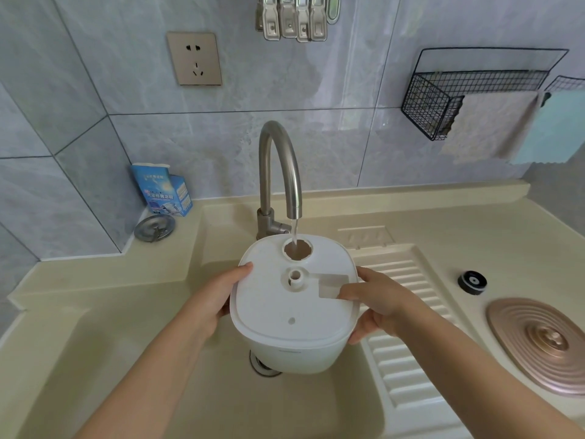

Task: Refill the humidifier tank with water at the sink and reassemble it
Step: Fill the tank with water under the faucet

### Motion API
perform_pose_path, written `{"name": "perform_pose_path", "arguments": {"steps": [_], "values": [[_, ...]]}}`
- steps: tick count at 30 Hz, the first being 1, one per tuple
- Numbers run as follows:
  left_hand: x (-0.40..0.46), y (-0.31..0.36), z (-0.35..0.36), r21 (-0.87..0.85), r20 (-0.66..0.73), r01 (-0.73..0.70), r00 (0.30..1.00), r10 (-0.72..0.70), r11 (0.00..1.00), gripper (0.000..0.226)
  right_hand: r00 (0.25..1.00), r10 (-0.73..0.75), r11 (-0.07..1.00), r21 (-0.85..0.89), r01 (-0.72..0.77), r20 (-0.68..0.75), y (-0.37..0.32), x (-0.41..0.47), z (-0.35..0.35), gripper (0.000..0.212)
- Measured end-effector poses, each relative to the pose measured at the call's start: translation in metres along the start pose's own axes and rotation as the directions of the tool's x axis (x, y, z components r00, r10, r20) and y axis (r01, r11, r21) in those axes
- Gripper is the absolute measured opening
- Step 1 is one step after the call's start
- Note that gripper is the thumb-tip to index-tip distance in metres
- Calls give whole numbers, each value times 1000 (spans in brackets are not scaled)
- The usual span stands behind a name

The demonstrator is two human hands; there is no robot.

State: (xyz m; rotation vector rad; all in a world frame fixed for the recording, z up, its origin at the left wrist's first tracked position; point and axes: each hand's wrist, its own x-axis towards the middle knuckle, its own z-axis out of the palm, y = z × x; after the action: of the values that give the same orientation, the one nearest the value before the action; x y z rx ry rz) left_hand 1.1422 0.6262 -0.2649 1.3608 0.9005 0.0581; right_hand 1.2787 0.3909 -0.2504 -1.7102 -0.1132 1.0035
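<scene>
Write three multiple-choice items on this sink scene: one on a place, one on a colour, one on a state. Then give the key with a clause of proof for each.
1. Where does the black round cap lie?
A. In the basin
B. On the counter right of the ribbed drainboard
C. On the tank

2. What colour is the box in the corner behind the sink?
A. Blue
B. Red
C. Green

3. What is the faucet doing?
A. It is shut off
B. It runs onto the drainboard
C. It runs into the tank's round opening

Key:
1 B: the cap sits on the counter beyond the drainboard.
2 A: its printed faces are blue.
3 C: the stream falls into the hole of the tank, which the left hand and right hand hold over the sink.
</scene>
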Motion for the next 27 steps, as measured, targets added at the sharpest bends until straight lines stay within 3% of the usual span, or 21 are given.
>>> {"name": "perform_pose_path", "arguments": {"steps": [3,8,13,27], "values": [[0,0,0,-4,11,3,1000,-3,1000,35,1000,3,1000,27,-3,6,1,-2,1,44],[-1,0,1,-5,19,3,1000,-3,1000,34,1000,4,1000,4,-4,3,0,-6,4,69],[-3,-2,1,-22,19,10,1000,-10,1000,34,1000,14,1000,5,-14,-14,-1,-7,2,51],[-4,2,1,-44,-2,25,1000,-25,999,35,1000,11,1000,8,-10,-15,-3,-7,6,47]]}}
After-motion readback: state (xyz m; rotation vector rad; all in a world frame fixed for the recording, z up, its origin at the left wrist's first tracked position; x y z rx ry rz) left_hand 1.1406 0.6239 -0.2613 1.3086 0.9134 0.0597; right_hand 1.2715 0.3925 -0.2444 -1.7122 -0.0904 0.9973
